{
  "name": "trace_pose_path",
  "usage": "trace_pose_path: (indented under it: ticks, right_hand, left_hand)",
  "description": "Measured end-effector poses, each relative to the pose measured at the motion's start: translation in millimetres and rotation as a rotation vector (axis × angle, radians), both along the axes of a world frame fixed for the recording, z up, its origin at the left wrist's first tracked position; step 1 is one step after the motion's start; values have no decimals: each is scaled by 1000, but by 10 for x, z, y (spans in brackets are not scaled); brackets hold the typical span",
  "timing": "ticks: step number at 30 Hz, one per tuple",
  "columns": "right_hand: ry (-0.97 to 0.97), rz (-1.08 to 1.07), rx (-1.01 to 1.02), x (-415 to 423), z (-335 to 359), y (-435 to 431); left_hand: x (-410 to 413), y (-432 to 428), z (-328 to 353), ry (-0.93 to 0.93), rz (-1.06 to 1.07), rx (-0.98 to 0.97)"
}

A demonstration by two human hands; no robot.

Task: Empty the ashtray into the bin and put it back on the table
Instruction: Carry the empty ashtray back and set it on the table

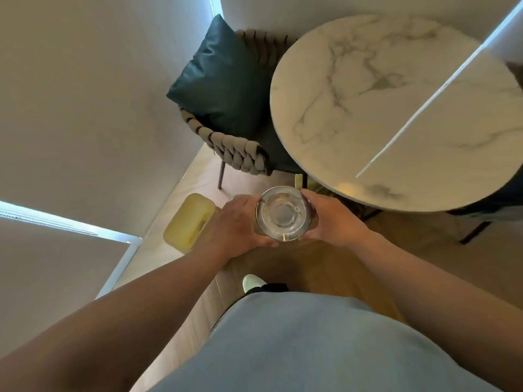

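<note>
A round clear glass ashtray [284,213] is held level in the air between both hands, above the wooden floor. My left hand [240,224] grips its left rim and my right hand [335,219] grips its right rim. Its bowl looks nearly bare, with a few dark specks. A yellow bin [188,219] with a closed lid stands on the floor just left of my left hand. The round white marble table [396,108] lies to the upper right, its near edge just beyond the ashtray.
A woven grey chair [235,148] with a dark green cushion [223,80] stands between the wall and the table. A second chair's dark legs [475,230] show at the right. My foot [253,282] is on the floor below the ashtray.
</note>
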State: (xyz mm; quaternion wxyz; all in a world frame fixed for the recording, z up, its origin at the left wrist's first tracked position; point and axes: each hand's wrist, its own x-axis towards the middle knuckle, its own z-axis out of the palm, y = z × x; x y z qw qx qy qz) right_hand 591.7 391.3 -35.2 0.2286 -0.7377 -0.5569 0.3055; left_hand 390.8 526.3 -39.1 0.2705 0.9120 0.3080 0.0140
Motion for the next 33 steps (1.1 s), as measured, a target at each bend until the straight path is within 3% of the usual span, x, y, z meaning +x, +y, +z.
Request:
trace_pose_path:
  ticks: [4, 17, 33]
  right_hand:
    - [38, -86, 0, 165, -23, -597]
    - [85, -205, -9, 239, -193, -2136]
    - [75, -334, -63, 576, -129, -1830]
  left_hand:
    - [270, -449, -8, -49, -100, -10]
    - [554, -1697, -91, 55, -256, -67]
    - [1120, -1203, -86, 3, -373, -116]
